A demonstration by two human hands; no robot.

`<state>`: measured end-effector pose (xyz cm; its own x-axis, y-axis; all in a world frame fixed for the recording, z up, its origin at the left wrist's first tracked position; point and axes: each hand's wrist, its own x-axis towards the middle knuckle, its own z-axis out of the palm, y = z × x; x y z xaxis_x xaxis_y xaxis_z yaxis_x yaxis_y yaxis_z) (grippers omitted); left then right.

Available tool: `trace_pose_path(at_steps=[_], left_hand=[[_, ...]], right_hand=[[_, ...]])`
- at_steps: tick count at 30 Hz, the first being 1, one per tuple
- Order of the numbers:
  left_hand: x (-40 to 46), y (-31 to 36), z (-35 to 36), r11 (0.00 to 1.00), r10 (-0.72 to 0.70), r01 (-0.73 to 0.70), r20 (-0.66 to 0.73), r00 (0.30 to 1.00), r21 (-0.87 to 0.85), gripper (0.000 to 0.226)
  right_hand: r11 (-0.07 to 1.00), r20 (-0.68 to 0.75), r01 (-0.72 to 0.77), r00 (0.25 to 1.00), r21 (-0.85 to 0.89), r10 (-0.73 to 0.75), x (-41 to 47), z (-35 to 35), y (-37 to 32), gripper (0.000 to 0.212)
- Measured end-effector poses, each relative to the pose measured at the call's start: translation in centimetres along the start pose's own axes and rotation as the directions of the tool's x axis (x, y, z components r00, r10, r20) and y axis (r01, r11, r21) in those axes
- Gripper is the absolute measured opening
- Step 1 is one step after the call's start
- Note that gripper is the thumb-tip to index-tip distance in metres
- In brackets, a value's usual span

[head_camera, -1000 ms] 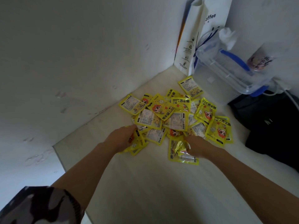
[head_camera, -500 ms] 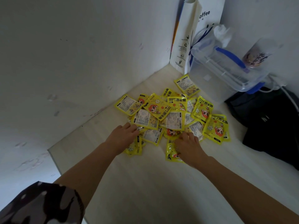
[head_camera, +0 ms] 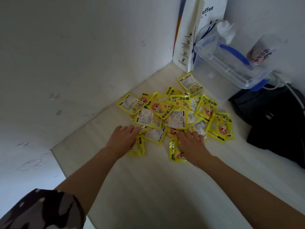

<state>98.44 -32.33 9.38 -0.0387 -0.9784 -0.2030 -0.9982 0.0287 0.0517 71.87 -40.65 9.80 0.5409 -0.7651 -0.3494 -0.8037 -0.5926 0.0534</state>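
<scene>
Yellow hand-warmer packets (head_camera: pixel 175 116) lie in a loose, overlapping heap on a pale wooden surface (head_camera: pixel 148 187), in the corner where two white walls (head_camera: pixel 66 63) meet. The left hand (head_camera: pixel 123 140) rests on the heap's near left edge, fingers stretched out and gripping nothing, with a packet under its palm. The right hand (head_camera: pixel 191 144) lies flat, fingers spread, on the near right packets. Some packets show a red-haired cartoon face, others a white printed back. One packet (head_camera: pixel 189 83) lies just beside a clear plastic box (head_camera: pixel 231 70) with a blue handle; what the box holds cannot be made out. A printed cup (head_camera: pixel 259 53) sits on its lid. A white paper bag (head_camera: pixel 193 30) stands behind, and a black bag (head_camera: pixel 277 123) lies to the right.
</scene>
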Motion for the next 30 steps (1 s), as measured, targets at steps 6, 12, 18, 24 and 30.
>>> trace_pose_path(at_steps=[6, 12, 18, 24, 30], left_hand=[[-0.4, -0.3, -0.2, 0.993, -0.099, 0.108, 0.172, 0.980, -0.047, 0.035], [0.1, -1.3, -0.8, 0.938, -0.241, 0.286, 0.227, 0.944, -0.195, 0.028], [2.1, -3.3, -3.1, 0.921, -0.258, 0.287, 0.141, 0.956, -0.262, 0.028], [6.0, -5.9, -6.5, 0.916, -0.265, 0.275, 0.075, 0.961, -0.291, 0.025], [10.6, -7.0, -8.1, 0.975, -0.164, 0.174, 0.082, 0.983, -0.141, 0.018]], right_hand=[[0.995, 0.126, 0.100, 0.987, 0.026, -0.103, -0.4, -0.4, 0.1, 0.044], [0.970, 0.151, 0.134, 0.975, 0.204, -0.166, -0.3, -1.6, 0.1, 0.037], [0.870, 0.120, 0.026, 0.988, 0.492, -0.097, 2.1, -6.0, 0.2, 0.032], [0.759, 0.064, -0.034, 0.998, 0.650, -0.010, 6.8, -9.9, -0.2, 0.050], [0.743, 0.079, -0.106, 0.994, 0.661, 0.071, 12.0, -11.9, -1.4, 0.041]])
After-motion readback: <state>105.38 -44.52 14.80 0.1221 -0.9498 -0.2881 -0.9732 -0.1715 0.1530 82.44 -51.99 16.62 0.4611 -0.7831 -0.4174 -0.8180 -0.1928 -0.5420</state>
